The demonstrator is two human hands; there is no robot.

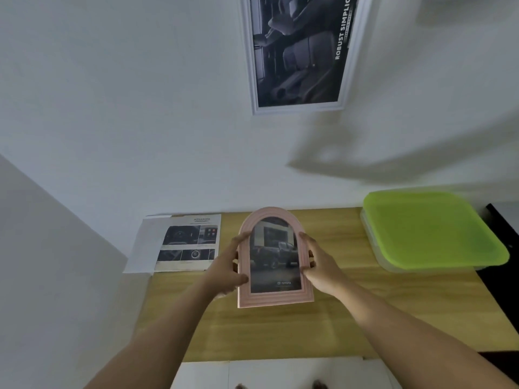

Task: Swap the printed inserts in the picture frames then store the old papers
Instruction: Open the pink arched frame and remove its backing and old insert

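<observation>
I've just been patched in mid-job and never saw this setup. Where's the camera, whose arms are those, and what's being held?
No machine here: a person works with bare hands, and this single picture comes from a wide-angle camera on their head, looking forward and down. The left hand and right hand grip the two sides of a pink arched picture frame with a Toyota truck print inside. Below is a wooden table. On it, to the left, lies a printed sheet headed ADVANCED; to the right sits a green-lidded container. On the wall above hangs a white-framed poster of a car interior.
</observation>
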